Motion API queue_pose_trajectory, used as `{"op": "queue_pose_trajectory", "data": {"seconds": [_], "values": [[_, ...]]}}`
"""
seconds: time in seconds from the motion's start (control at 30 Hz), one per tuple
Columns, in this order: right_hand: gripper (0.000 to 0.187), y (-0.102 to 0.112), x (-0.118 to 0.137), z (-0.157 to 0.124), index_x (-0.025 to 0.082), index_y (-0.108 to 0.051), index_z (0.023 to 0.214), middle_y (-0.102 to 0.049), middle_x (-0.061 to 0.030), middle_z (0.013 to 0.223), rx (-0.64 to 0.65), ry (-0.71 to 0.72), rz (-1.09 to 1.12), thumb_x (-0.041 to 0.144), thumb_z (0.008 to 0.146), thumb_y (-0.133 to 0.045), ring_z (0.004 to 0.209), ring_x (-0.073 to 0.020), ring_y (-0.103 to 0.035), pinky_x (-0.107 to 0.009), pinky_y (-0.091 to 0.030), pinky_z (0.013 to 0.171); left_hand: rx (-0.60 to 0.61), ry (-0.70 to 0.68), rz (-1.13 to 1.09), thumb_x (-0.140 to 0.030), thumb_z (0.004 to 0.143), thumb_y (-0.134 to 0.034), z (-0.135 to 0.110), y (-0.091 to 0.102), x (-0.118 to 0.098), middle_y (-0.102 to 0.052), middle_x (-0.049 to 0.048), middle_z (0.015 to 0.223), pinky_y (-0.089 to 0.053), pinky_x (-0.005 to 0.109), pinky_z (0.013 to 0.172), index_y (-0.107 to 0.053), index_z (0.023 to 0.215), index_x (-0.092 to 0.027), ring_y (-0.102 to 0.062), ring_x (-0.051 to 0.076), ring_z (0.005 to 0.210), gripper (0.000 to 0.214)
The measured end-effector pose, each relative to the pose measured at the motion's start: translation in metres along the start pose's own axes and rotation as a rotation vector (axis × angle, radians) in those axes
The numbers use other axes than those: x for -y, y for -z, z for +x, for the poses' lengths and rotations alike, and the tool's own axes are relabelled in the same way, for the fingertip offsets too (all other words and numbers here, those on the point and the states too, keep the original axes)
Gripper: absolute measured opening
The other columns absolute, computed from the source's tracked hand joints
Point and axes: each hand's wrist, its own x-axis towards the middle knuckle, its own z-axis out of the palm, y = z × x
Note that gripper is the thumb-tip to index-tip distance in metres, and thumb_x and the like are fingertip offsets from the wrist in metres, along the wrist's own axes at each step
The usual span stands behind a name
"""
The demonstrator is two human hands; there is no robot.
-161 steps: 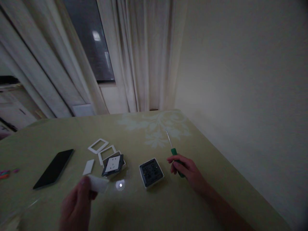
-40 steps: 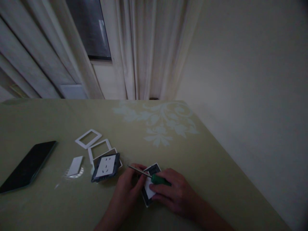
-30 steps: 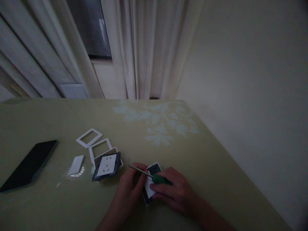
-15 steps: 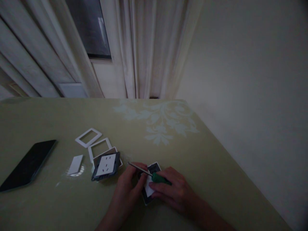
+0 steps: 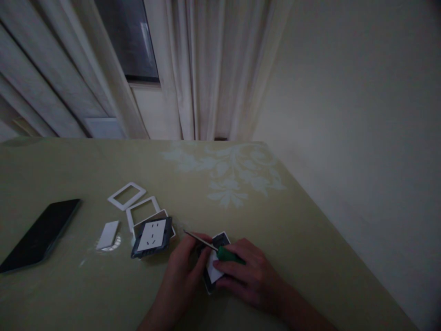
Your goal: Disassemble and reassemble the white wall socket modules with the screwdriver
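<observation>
A green screwdriver [image 5: 230, 255] is clasped in the right grip [image 5: 257, 272], by which a white panel [image 5: 213, 273] is also touched; the dark box [image 5: 222, 239] beneath is held by the left grip [image 5: 184, 266] on the surface [image 5: 310, 257], near a socket [image 5: 151, 236].

The left hand [image 5: 186, 264] and right hand [image 5: 251, 272] partly hide the white-rimmed box [image 5: 208, 282].
</observation>
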Motion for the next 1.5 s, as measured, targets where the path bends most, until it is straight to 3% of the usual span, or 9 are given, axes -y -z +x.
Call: {"op": "queue_pose_trajectory", "data": {"seconds": [0.17, 0.3, 0.63, 0.93, 1.5], "values": [[0.026, -0.0009, -0.0011, -0.0018, 0.022, -0.075, 0.122, -0.076, -0.0111, 0.120, 0.015, -0.007, -0.006, 0.040, 0.109, -0.063, 0.099, -0.0224, -0.069, -0.036, -0.055, 0.083, -0.014, -0.026, -0.045, -0.033, 0.098, -0.063, 0.0008, -0.0010, 0.0033, -0.078, 0.0067, 0.109, -0.060, 0.039, 0.093, -0.072, 0.113, -0.024, -0.075, 0.027, 0.104, 0.020], [0.024, -0.0035, -0.0020, -0.0036, 0.024, -0.076, 0.122, -0.076, -0.0099, 0.117, -0.017, 0.005, -0.014, 0.038, 0.108, -0.064, 0.096, -0.0224, -0.067, -0.036, -0.053, 0.080, 0.019, 0.018, -0.068, -0.036, 0.101, -0.061, 0.0012, -0.0007, 0.0033, -0.078, 0.0056, 0.104, -0.060, 0.037, 0.086, -0.072, 0.113, -0.024, -0.076, 0.026, 0.097, 0.020], [0.023, -0.0048, 0.0042, 0.0029, 0.021, -0.076, 0.117, -0.077, -0.0093, 0.112, -0.090, 0.014, -0.073, 0.036, 0.109, -0.062, 0.089, -0.0204, -0.066, -0.034, -0.050, 0.074, -0.045, -0.080, 0.009, -0.028, 0.099, -0.060, -0.0004, -0.0014, -0.0032, -0.078, 0.0039, 0.098, -0.059, 0.035, 0.081, -0.075, 0.106, -0.025, -0.075, 0.024, 0.091, 0.017], [0.028, -0.0005, 0.0044, 0.0030, 0.021, -0.075, 0.121, -0.076, -0.0103, 0.116, -0.027, 0.029, -0.045, 0.041, 0.109, -0.061, 0.096, -0.0215, -0.068, -0.035, -0.053, 0.081, -0.034, -0.096, 0.026, -0.027, 0.097, -0.062, -0.0021, -0.0015, -0.0014, -0.078, 0.0031, 0.098, -0.059, 0.036, 0.083, -0.075, 0.105, -0.026, -0.075, 0.024, 0.092, 0.015], [0.028, -0.0009, 0.0046, 0.0028, 0.020, -0.075, 0.122, -0.076, -0.0106, 0.117, -0.027, 0.027, -0.063, 0.041, 0.109, -0.061, 0.096, -0.0212, -0.067, -0.034, -0.052, 0.082, -0.006, -0.014, -0.051, -0.033, 0.095, -0.063, 0.0010, -0.0010, -0.0014, -0.077, 0.0058, 0.099, -0.059, 0.038, 0.083, -0.075, 0.103, -0.024, -0.074, 0.026, 0.093, 0.018]]}}
